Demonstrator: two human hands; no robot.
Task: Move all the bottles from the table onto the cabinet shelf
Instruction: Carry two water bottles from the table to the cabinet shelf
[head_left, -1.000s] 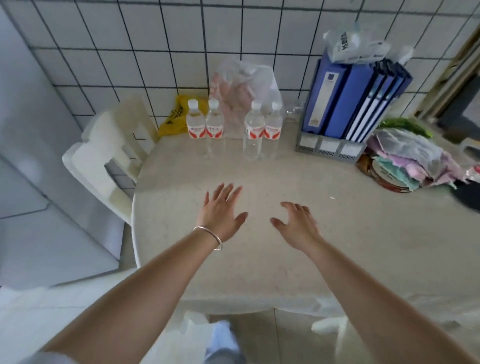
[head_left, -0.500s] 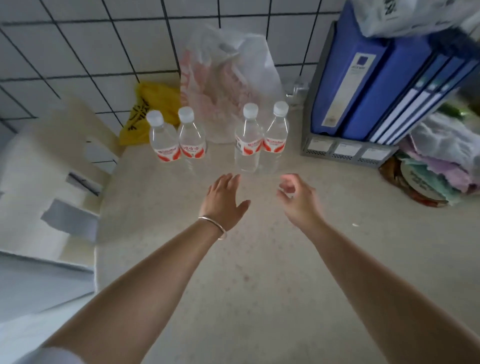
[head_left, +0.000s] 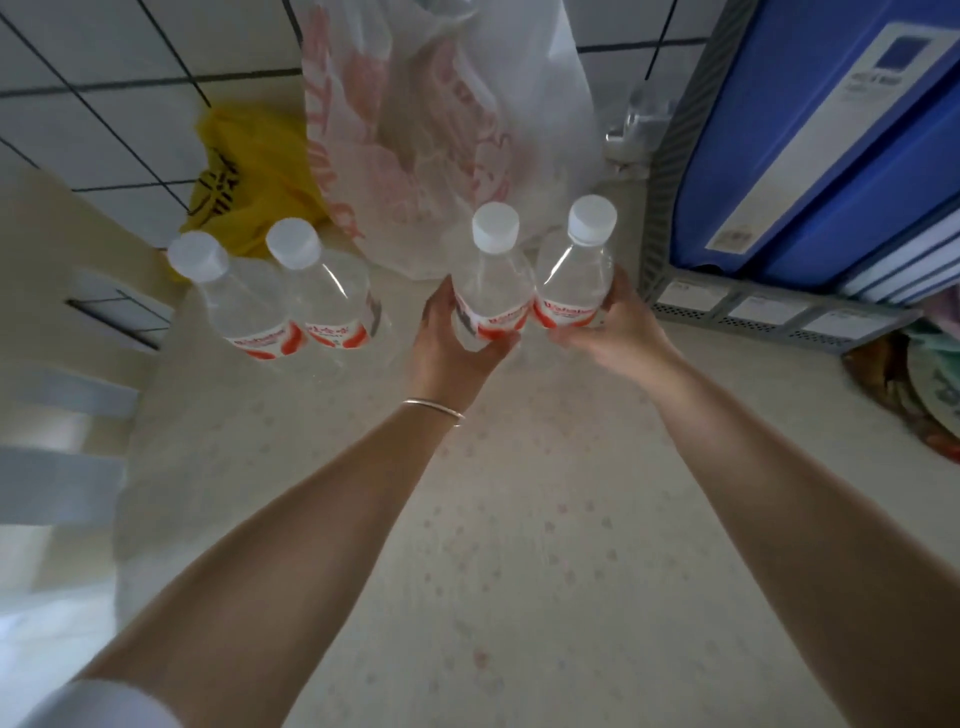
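4 clear plastic water bottles with white caps and red-and-white labels stand on the counter (head_left: 519, 519) near the tiled wall. The left hand (head_left: 447, 345) is curled round the third bottle (head_left: 493, 291) at its label band, and the right hand (head_left: 613, 332) is curled round the fourth bottle (head_left: 576, 275) at the same height; these 2 bottles touch each other at the labels. Whether they are lifted off the counter or only gripped cannot be told. The first bottle (head_left: 234, 301) and the second bottle (head_left: 327, 296) stand untouched to the left, side by side and touching.

The bottles appear full, so a moderate weight is judged for each, well within a 1-handed carry. The thin walls are expected to give a little under a squeeze, and the smooth plastic could slip if held loosely; the labelled waist is judged the best place for a grip, as it is taken now. The caps are on, so spillage is not expected.

Just behind the held pair a white plastic bag with pink print (head_left: 447, 130) slumps against the wall, and a yellow bag (head_left: 244, 166) lies behind the left pair. A grey file rack (head_left: 727, 312) holding blue binders (head_left: 810, 135) stands just beside the fourth bottle on the right, leaving little room there, so a lift straight up and back toward the body is judged safest. A pale chair (head_left: 62, 291) stands at the left edge. The cabinet shelf is not in view.
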